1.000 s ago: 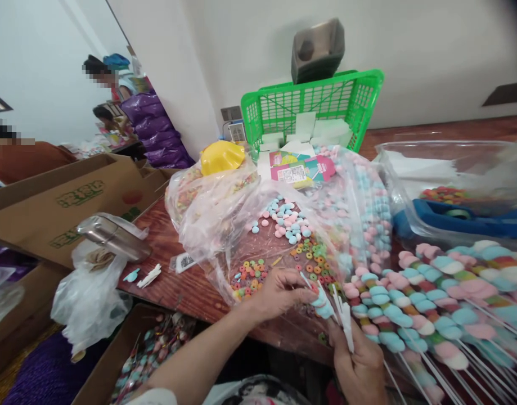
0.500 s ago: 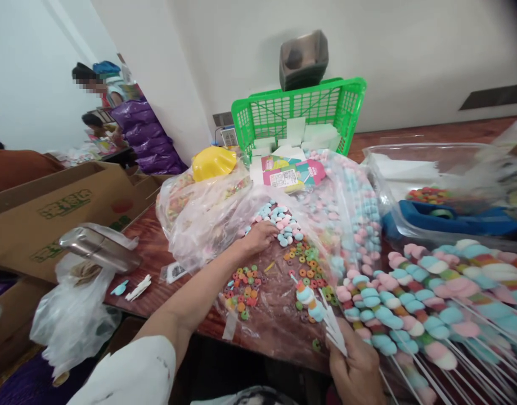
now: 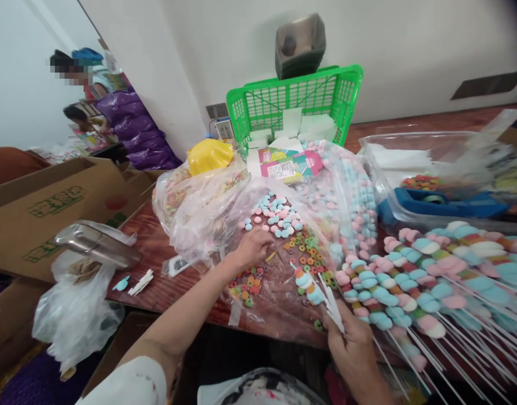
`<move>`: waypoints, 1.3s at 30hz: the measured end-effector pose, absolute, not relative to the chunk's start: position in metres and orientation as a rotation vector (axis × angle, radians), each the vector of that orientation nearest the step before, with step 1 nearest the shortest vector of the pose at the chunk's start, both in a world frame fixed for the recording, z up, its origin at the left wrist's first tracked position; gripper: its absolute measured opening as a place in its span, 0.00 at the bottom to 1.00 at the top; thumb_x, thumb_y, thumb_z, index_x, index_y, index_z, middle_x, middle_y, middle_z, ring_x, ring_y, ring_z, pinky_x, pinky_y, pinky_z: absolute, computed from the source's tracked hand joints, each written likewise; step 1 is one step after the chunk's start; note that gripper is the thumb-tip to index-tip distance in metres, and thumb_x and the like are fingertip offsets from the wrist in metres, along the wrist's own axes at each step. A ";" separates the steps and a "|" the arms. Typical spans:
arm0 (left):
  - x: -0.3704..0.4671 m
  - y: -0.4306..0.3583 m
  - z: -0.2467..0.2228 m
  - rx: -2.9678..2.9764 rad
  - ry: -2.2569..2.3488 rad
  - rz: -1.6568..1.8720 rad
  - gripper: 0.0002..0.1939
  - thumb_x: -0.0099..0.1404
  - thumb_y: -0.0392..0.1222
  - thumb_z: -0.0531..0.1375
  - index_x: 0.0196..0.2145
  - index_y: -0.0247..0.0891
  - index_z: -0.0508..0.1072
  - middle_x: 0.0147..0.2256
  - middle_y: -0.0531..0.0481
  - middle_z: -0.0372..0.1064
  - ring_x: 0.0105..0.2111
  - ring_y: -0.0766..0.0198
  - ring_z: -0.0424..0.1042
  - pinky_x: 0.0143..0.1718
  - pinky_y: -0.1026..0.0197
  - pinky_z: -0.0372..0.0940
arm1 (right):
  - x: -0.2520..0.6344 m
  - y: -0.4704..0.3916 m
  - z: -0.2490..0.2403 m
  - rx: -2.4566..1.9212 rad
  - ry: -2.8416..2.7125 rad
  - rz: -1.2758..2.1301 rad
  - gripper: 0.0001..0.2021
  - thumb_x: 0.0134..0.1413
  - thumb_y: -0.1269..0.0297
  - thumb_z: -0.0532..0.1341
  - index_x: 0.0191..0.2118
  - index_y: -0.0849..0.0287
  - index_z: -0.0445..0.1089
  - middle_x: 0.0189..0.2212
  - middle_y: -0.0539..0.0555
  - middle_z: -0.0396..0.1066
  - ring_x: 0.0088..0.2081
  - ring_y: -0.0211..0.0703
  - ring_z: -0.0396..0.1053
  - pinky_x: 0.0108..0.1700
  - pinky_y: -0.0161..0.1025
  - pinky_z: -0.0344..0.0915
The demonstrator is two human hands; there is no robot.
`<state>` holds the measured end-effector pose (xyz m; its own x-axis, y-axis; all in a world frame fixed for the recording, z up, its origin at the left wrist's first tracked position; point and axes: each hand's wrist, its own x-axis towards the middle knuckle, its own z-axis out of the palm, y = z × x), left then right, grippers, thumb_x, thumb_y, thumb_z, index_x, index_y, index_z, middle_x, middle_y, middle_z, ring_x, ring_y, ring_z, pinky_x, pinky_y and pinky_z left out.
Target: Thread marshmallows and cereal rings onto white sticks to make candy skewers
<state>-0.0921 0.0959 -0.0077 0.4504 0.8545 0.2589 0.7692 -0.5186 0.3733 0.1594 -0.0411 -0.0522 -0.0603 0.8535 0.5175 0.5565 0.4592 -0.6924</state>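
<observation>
My left hand [image 3: 255, 247] hovers over the plastic-covered table between a pile of pink, blue and white candies [image 3: 279, 215] and orange and green ring candies [image 3: 246, 284]. Its fingers are curled together; whatever is between them is too small to make out. At the lower right, my right hand [image 3: 354, 340] grips several white sticks [image 3: 333, 308]. One of them carries a short stack of candies [image 3: 309, 286], blue, white and orange. More ring candies [image 3: 309, 251] lie just beyond that stack.
Finished-looking candy skewers [image 3: 427, 275] are heaped at the right, below a clear bin [image 3: 435, 140] and a blue tape dispenser [image 3: 448, 203]. A green basket [image 3: 292, 93] stands at the back. Left are a steel flask [image 3: 95, 244], cardboard boxes [image 3: 51, 205] and two people [image 3: 102, 81].
My left hand has drawn back from the pink and blue pile toward the ring candies, uncovering pieces at its near edge. My right hand still holds the sticks. The view has shifted slightly.
</observation>
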 end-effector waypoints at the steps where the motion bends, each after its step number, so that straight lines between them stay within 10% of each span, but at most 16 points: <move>1: -0.089 0.091 -0.005 2.475 1.395 0.676 0.11 0.60 0.31 0.55 0.29 0.37 0.77 0.30 0.44 0.74 0.36 0.58 0.68 0.42 0.56 0.61 | 0.159 -0.041 -0.051 -1.227 -1.726 0.393 0.11 0.55 0.69 0.52 0.35 0.61 0.73 0.24 0.53 0.75 0.24 0.41 0.71 0.26 0.34 0.69; 17: -0.018 0.017 0.022 1.041 1.114 1.262 0.14 0.50 0.42 0.70 0.36 0.36 0.79 0.35 0.47 0.77 0.34 0.61 0.75 0.40 0.58 0.70 | 0.164 -0.043 -0.043 -1.299 -1.742 0.438 0.12 0.57 0.70 0.51 0.39 0.60 0.71 0.24 0.52 0.73 0.24 0.40 0.70 0.28 0.33 0.66; 30: -0.017 0.006 -0.002 2.202 1.137 1.332 0.12 0.62 0.32 0.57 0.39 0.41 0.78 0.39 0.43 0.77 0.41 0.59 0.74 0.45 0.53 0.69 | 0.163 -0.042 -0.039 -1.450 -1.862 0.274 0.14 0.54 0.72 0.49 0.36 0.60 0.71 0.22 0.53 0.73 0.21 0.43 0.69 0.24 0.35 0.63; 39: -0.063 0.062 0.006 1.919 1.571 1.133 0.19 0.60 0.36 0.59 0.49 0.39 0.73 0.46 0.43 0.73 0.41 0.58 0.72 0.42 0.57 0.67 | 0.169 -0.042 -0.037 -1.410 -1.710 0.342 0.13 0.60 0.63 0.51 0.34 0.60 0.72 0.18 0.50 0.69 0.18 0.39 0.64 0.22 0.33 0.61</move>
<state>-0.0629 0.0617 0.0062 0.0337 0.9441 0.3280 0.6090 -0.2796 0.7423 0.1686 -0.0423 -0.0366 0.0188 0.8972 0.4413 0.6582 0.3211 -0.6810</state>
